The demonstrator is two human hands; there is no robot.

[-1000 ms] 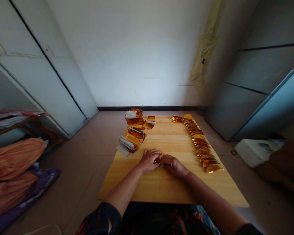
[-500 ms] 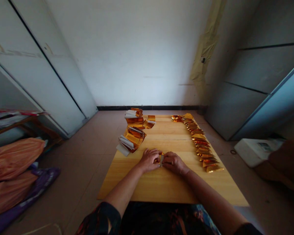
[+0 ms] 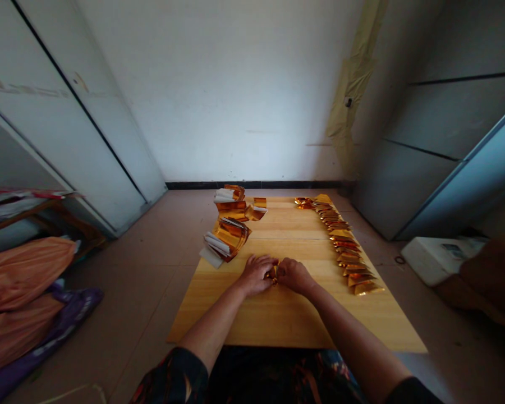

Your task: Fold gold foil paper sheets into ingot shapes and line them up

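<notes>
Between my two hands, low over the middle of the wooden table, is a small piece of gold foil paper, mostly covered by fingers. My left hand grips its left side, with fingers curled around it. From the right, my right hand pinches the same paper, its fingers closed. Stacks of loose gold foil paper with pale undersides lie beyond my left hand. Along the table's right side runs a row of folded gold foil pieces, overlapping one another.
A crumpled gold foil piece lies at the row's far end. White cabinets stand left, a grey cabinet right. A white foam box sits on the floor at right; orange and purple bags lie at left.
My right hand has turned over the foil paper, its fingers now more closed. The paper's pale side, visible before, now shows gold. My left hand has stayed nearly still.
</notes>
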